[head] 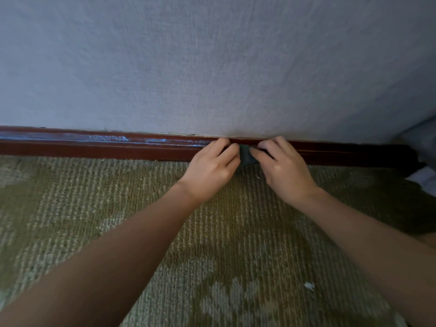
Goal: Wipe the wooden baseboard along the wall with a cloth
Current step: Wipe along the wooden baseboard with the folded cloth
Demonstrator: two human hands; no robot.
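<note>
A dark reddish-brown wooden baseboard (94,147) runs along the foot of a pale textured wall. Whitish dusty streaks lie on its upper ledge to the left of my hands. A small dark green cloth (245,156) is against the baseboard between my two hands, mostly hidden by them. My left hand (213,169) grips the cloth's left side with curled fingers. My right hand (284,169) grips its right side, fingertips on the baseboard's top ledge. Both forearms reach in from the bottom of the view.
Olive-green patterned carpet (141,232) covers the floor up to the baseboard, with a small white scrap (309,286) lying on it at the lower right. At the far right edge sit a dark shape and something white (422,178).
</note>
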